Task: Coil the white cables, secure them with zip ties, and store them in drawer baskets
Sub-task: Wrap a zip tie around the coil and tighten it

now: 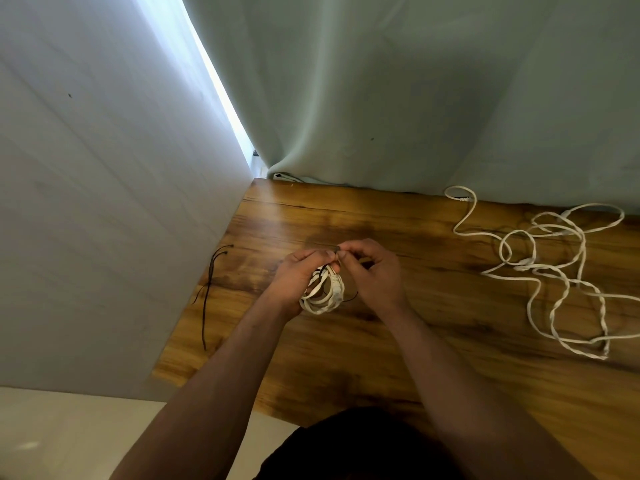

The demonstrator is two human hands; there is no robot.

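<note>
Coiled cable: a small white bundle point(323, 292) of several loops, held up just above the table in front of me, between my two hands.
Plug: one pale connector end point(336, 284) lies along the right side of the coil.
Zip tie: a thin black tie point(350, 299) crosses the coil; one strand shows near its top and a short tail sticks out at its lower right.
Left hand: my left hand point(298, 278) grips the coil from the left, with my fingers curled around the loops and my fingertips up at the top.
Right hand: my right hand point(374, 271) is curled, thumb and forefinger pinching the tie's dark upper end where it meets my left fingertips.
Spare ties: a few more black zip ties point(207, 292) lie on the table near its left edge, beside the wall and well apart from my hands.
Loose cables: a tangle of uncoiled white cables point(561, 271) sprawls on the right of the table, one end looping back towards the curtain.
Table: brown wood-grain top point(381, 358).
Surroundings: a pale wall point(104, 202) runs along the left and a light green curtain point(415, 98) hangs behind the far edge, with a bright strip of light between them.
</note>
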